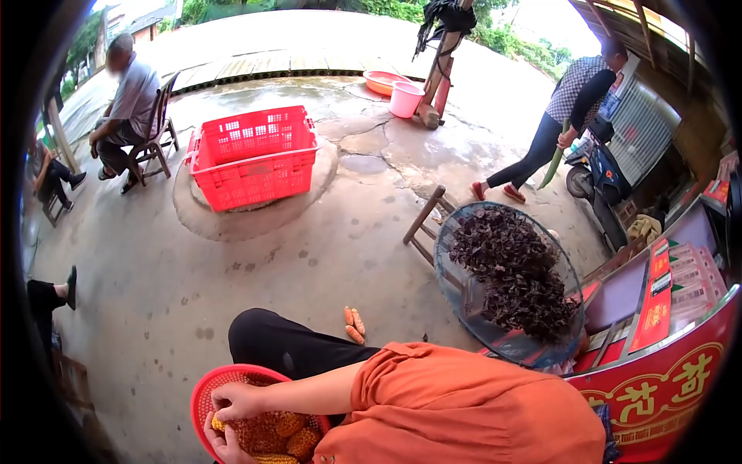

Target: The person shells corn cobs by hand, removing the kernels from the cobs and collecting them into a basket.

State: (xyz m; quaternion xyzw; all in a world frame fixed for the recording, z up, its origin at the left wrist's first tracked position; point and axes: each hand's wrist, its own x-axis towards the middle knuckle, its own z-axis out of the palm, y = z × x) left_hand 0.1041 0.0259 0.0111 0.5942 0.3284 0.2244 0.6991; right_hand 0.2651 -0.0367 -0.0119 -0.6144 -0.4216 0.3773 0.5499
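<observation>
My left hand (225, 445) holds a yellow corn cob (219, 424) over a red plastic basket (202, 387) at the lower left. Just above it, my right hand (239, 400) is closed, its fingertips bent down against the same cob. Most of the cob is hidden by my fingers. Inside the basket are loose kernels and several more yellow corn cobs (303, 442). The basket rests by my black-trousered leg (286, 344). On the ground beyond my knee lie a few orange-coloured cobs (355, 325).
A red crate (251, 182) stands on a round slab. Dark dried leaves (514, 271) fill a mesh tray (456, 298) beside a red display case (665, 387). One person (139, 97) sits on a chair; another (572, 100) bends near a scooter (599, 182). A pink bucket (406, 100) is by a post.
</observation>
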